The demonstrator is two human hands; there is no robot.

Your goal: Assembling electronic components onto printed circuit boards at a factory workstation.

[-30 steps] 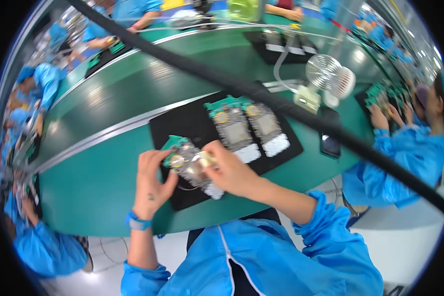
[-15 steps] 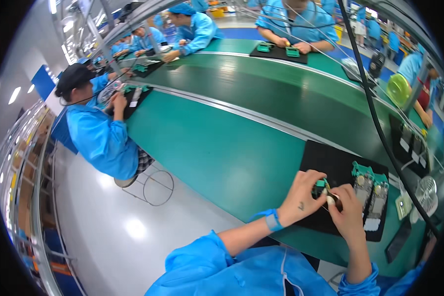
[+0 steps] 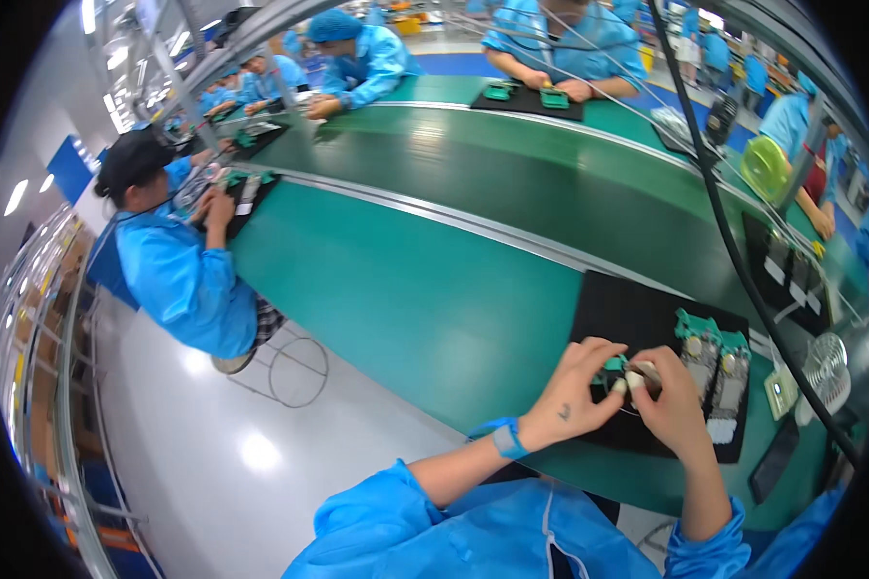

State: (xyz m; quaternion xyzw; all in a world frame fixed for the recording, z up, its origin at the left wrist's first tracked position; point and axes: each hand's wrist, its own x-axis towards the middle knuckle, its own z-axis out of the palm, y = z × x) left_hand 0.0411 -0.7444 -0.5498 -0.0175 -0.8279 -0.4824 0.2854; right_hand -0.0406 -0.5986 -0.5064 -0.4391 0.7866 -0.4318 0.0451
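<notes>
Over the black mat, my left hand is closed on a small part with a green plastic piece, much of it hidden by my fingers. My right hand meets it from the other side, thumb and fingers pinching a small brownish piece against the part. The thumbs nearly touch, and pale covers show on some fingertips. To the right of my hands, two long circuit board assemblies with green plastic ends lie side by side on the mat. A blue band circles my left wrist.
The green table stretches left to a seated co-worker in blue. A dark conveyor belt runs beyond it. At right are a white fan, a small pale device and a hanging black cable.
The whole view has shifted slightly, with the scene moving left. My right fingers have turned a little around the brownish piece; both hands stay together over the mat.
</notes>
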